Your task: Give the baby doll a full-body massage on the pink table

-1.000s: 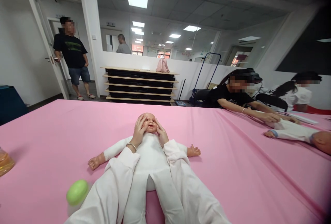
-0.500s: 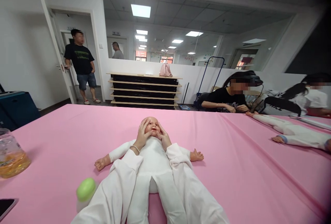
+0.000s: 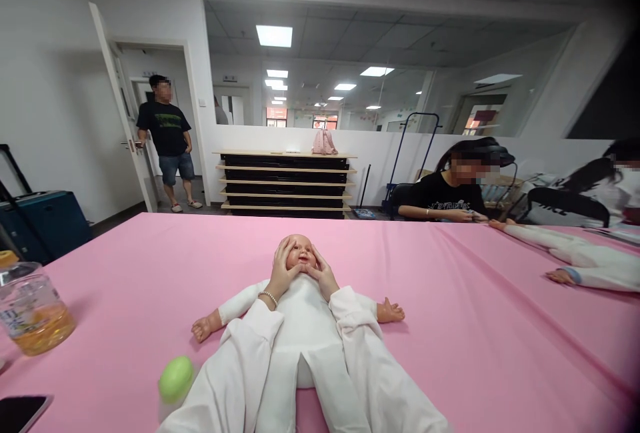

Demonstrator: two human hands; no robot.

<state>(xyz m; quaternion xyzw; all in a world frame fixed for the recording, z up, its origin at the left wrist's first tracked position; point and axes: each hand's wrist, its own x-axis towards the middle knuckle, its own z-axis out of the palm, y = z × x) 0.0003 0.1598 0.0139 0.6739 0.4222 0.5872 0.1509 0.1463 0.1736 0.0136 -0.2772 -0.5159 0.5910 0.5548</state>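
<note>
A baby doll (image 3: 309, 316) in a white cloth suit lies on its back on the pink-covered table (image 3: 450, 326), arms spread and head away from me. My left hand (image 3: 283, 266) rests along the left side of its face, fingers stretched out up to the forehead, a beaded bracelet at the wrist. On the other cheek lies my right hand (image 3: 324, 271), its fingers also extended and open. Both thumbs touch the chin, close together just below the mouth. My white sleeves partly cover the doll's arms and sides.
Left of my sleeve stands a green-topped container (image 3: 176, 379), with a phone (image 3: 23, 413) and a bottle of amber liquid (image 3: 40, 316) farther left. Another doll (image 3: 590, 263) lies at the right. A person (image 3: 450, 186) sits beyond the table; another (image 3: 167, 133) stands in the doorway.
My thumbs have moved inward and are closer together below the doll's mouth. The whole view has shifted slightly, so everything appears lower and farther right.
</note>
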